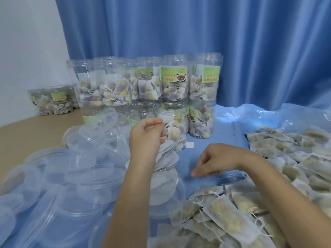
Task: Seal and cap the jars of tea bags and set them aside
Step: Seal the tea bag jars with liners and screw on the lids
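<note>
**Blue-draped table, jars waiting for seals**

Blue cloth (223, 133) covers the table, a blue curtain (197, 42) behind. Clear plastic jars of tea bags (175, 86) stand stacked at the back, uncapped. The left hand (146, 138) pinches a round white seal disc from the stack of discs (166, 156). The right hand (213, 161) hovers loosely curled, holding nothing. Clear plastic lids (75, 169) lie piled at left; loose tea bags (268, 185) at right.
</note>
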Available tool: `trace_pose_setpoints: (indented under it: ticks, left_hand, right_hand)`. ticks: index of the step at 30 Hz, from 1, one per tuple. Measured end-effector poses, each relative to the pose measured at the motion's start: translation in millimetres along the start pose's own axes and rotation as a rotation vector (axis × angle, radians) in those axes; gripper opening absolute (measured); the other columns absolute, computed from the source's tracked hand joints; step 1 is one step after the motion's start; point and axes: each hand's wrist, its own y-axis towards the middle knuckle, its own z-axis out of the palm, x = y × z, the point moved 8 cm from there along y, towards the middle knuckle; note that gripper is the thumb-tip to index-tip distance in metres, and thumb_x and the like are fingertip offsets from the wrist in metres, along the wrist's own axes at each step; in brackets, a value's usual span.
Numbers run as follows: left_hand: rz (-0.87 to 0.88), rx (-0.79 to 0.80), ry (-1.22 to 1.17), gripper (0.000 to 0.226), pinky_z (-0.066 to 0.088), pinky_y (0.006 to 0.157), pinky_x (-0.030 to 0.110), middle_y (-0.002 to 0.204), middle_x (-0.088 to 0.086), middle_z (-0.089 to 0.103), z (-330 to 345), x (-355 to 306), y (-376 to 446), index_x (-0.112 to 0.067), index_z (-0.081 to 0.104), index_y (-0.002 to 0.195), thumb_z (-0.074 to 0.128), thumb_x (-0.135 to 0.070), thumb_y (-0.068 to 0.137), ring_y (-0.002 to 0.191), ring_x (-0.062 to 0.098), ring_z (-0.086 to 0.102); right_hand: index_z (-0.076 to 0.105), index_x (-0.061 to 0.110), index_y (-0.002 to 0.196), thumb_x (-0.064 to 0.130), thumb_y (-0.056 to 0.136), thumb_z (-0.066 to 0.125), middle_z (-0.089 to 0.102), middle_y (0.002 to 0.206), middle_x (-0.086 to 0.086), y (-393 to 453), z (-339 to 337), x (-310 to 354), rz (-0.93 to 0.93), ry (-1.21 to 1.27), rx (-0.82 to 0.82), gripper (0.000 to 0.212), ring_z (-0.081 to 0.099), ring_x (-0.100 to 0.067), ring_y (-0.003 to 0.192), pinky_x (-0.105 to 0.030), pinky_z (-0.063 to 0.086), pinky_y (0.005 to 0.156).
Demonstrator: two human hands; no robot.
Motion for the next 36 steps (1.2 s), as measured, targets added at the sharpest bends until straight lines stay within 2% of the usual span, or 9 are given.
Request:
trace_pose_setpoints:
  ticks: [4, 9, 15, 20, 23, 27, 29, 32, 36]
  left_hand:
    - [-0.014, 0.029, -0.003, 0.014, 0.050, 0.059, 0.020, 0.079, 0.004, 0.066, -3, -6, -2, -0.014, 0.063, 0.082, 0.060, -0.001, 0.085, 0.064, 0.011, 0.059]
    - [-0.005, 0.002, -0.016, 0.013, 0.049, 0.053, 0.015, 0.076, 0.000, 0.064, -13, -11, -1, -0.013, 0.065, 0.087, 0.060, -0.001, 0.084, 0.064, 0.011, 0.059]
    - [-0.018, -0.105, -0.091, 0.015, 0.050, 0.058, 0.020, 0.080, 0.000, 0.063, -38, -8, 7, -0.017, 0.059, 0.087, 0.061, -0.002, 0.085, 0.066, 0.012, 0.060]
    - [-0.047, -0.123, -0.158, 0.018, 0.049, 0.060, 0.022, 0.083, 0.002, 0.062, -45, -3, 11, -0.014, 0.057, 0.097, 0.062, -0.001, 0.085, 0.065, 0.012, 0.060]
    - [-0.068, -0.128, -0.192, 0.022, 0.049, 0.057, 0.021, 0.086, 0.004, 0.063, -48, 0, 14, -0.011, 0.055, 0.103, 0.062, -0.002, 0.085, 0.065, 0.011, 0.060]
    - [-0.065, -0.112, -0.231, 0.022, 0.048, 0.059, 0.022, 0.090, 0.005, 0.064, -48, -2, 15, -0.012, 0.053, 0.105, 0.060, -0.004, 0.086, 0.067, 0.011, 0.061]
    - [-0.066, -0.104, -0.239, 0.023, 0.049, 0.060, 0.022, 0.093, 0.005, 0.065, -46, -3, 15, -0.012, 0.053, 0.107, 0.060, -0.004, 0.086, 0.069, 0.011, 0.061]
    - [-0.070, -0.097, -0.231, 0.023, 0.049, 0.061, 0.023, 0.099, 0.008, 0.064, -44, -4, 15, -0.012, 0.053, 0.105, 0.061, -0.003, 0.086, 0.070, 0.012, 0.061]
    - [-0.070, -0.089, -0.200, 0.021, 0.049, 0.062, 0.023, 0.098, 0.007, 0.064, -41, -5, 12, -0.012, 0.054, 0.105, 0.060, -0.004, 0.086, 0.070, 0.012, 0.061]
  right_hand:
    - [0.071, 0.019, 0.100, 0.044, 0.071, 0.078, 0.055, 0.042, 0.013, -5, 19, 2, 0.076, -0.091, 0.184, 0.039, 0.050, -0.001, 0.043, -0.015, 0.044, 0.052]
    - [0.062, 0.037, 0.112, 0.032, 0.072, 0.081, 0.056, 0.072, 0.013, -1, 14, 6, -0.011, -0.174, 0.070, 0.045, 0.055, -0.008, 0.067, -0.025, 0.048, 0.073]
    - [0.066, 0.032, 0.084, 0.008, 0.077, 0.076, 0.060, 0.073, 0.002, -15, -66, 22, -0.295, 0.697, -0.783, 0.027, 0.060, -0.017, 0.068, -0.025, 0.058, 0.063]
    - [0.061, 0.026, 0.086, 0.014, 0.081, 0.071, 0.064, 0.076, 0.008, -8, -133, 43, -0.326, 0.602, -1.306, 0.016, 0.063, -0.011, 0.076, -0.013, 0.049, 0.074]
    - [0.060, 0.021, 0.105, 0.018, 0.086, 0.066, 0.065, 0.091, 0.001, 32, -137, 51, -0.208, 0.414, -1.189, 0.020, 0.063, -0.015, 0.088, -0.011, 0.038, 0.066]
    - [0.042, 0.033, 0.138, 0.049, 0.083, 0.065, 0.047, 0.141, -0.002, 78, -101, 43, -0.110, 0.181, -0.700, 0.062, 0.042, -0.021, 0.130, -0.030, 0.035, 0.098]
    - [0.055, 0.034, 0.122, 0.052, 0.076, 0.069, 0.046, 0.138, -0.007, 80, -90, 39, -0.092, 0.094, -0.657, 0.050, 0.041, -0.022, 0.127, -0.031, 0.035, 0.099]
    - [0.056, 0.030, 0.088, 0.036, 0.081, 0.072, 0.054, 0.118, -0.012, 72, -89, 36, -0.087, 0.079, -0.752, 0.018, 0.050, -0.021, 0.097, -0.023, 0.041, 0.068]
    - [0.050, 0.027, 0.088, 0.025, 0.087, 0.065, 0.054, 0.117, -0.009, 52, -83, 27, -0.126, 0.135, -0.786, 0.015, 0.047, -0.017, 0.091, -0.016, 0.034, 0.064]
